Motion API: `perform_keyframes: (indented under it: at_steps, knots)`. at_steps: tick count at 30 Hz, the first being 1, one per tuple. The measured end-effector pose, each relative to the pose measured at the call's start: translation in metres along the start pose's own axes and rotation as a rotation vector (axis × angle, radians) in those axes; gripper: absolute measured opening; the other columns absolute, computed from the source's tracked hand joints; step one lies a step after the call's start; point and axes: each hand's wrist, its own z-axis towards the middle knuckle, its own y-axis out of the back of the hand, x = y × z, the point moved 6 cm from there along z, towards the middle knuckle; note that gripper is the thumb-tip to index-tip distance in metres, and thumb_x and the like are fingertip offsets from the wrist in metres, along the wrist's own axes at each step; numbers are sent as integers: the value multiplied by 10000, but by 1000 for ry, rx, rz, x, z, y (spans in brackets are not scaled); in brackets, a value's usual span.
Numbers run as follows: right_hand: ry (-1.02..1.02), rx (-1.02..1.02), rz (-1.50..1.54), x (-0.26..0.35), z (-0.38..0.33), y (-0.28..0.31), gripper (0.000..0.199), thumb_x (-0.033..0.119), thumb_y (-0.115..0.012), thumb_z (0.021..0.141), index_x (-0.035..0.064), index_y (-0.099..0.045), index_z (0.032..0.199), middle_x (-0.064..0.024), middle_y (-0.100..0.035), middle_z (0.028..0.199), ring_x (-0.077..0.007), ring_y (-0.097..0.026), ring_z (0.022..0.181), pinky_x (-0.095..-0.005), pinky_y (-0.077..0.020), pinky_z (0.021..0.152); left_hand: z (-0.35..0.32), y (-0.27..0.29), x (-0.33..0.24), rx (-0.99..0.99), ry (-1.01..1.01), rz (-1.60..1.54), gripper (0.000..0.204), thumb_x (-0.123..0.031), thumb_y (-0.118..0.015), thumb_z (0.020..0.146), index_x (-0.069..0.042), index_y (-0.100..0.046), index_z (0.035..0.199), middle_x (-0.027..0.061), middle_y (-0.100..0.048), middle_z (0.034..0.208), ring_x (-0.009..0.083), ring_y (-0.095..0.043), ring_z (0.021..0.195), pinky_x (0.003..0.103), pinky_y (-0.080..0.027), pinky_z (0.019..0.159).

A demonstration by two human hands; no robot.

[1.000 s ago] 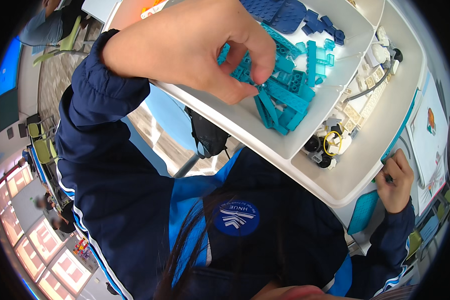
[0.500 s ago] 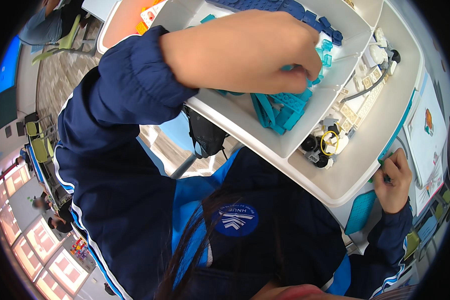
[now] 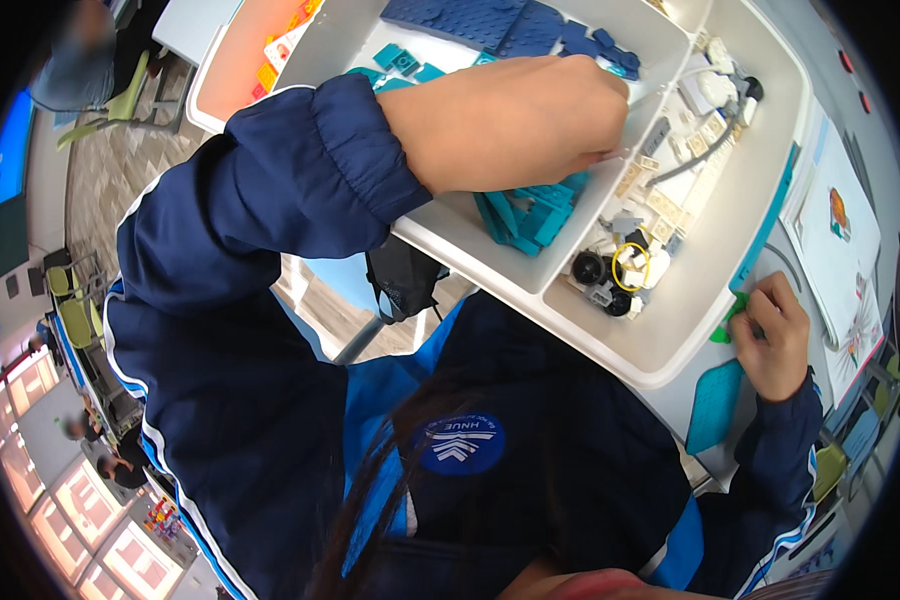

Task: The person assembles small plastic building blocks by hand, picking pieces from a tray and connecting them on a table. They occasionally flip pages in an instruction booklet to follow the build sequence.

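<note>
My left hand (image 3: 515,120) hangs over the middle section of a white divided tray (image 3: 620,362), fingers curled closed; whatever they hold is hidden from sight. Under and beside it lie teal bricks (image 3: 532,215), with more teal pieces (image 3: 398,60) by the sleeve. Dark blue plates (image 3: 515,25) fill the far part of that section. My right hand (image 3: 773,335) is closed at the tray's right outer side, over the table. A bright green toy-brick piece (image 3: 727,318) sticks out at its fingers, its shape partly covered.
The tray's right section holds white and grey bricks (image 3: 685,205), black wheels (image 3: 590,267) and a yellow ring (image 3: 630,268). Orange pieces (image 3: 268,75) sit in the left section. A teal plate (image 3: 713,405) lies near my right wrist, beside an open booklet (image 3: 835,225).
My left hand has shifted slightly within the tray, toward the divider by the white bricks. More of the green piece shows at my right hand. The tray appears slightly further left in view.
</note>
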Motion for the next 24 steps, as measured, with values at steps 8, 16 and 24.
perform_keyframes:
  at_steps: [8, 16, 24]
  knots:
    - [85, -22, 22, 4, 2, 4, 120, -76, -618, 645, -17, -569, 737, -146, -488, 787, -329, -575, 615, -403, -474, 561, -2, 19, -14, -7, -8, -25, 125, 17, -683, 802, 69, -635, 905, 146, -589, 891, 298, -605, 700, 354, -499, 643]
    - [173, -112, -18, -9, -5, -1, 111, -60, -586, 638, -27, -560, 741, -139, -517, 774, -331, -586, 624, -401, -477, 557, -40, 89, -121, -388, 467, -178, 95, 17, -696, 810, 39, -728, 896, 99, -594, 893, 71, -540, 538, 180, -364, 451]
    - [56, -310, 324, -17, -48, 48, 120, -88, -631, 693, -31, -574, 781, -79, -591, 792, -150, -600, 649, -273, -491, 611, -34, -35, -196, -236, 19, -1194, 147, 93, -541, 922, 59, -678, 883, 184, -688, 831, 227, -678, 646, 269, -527, 565]
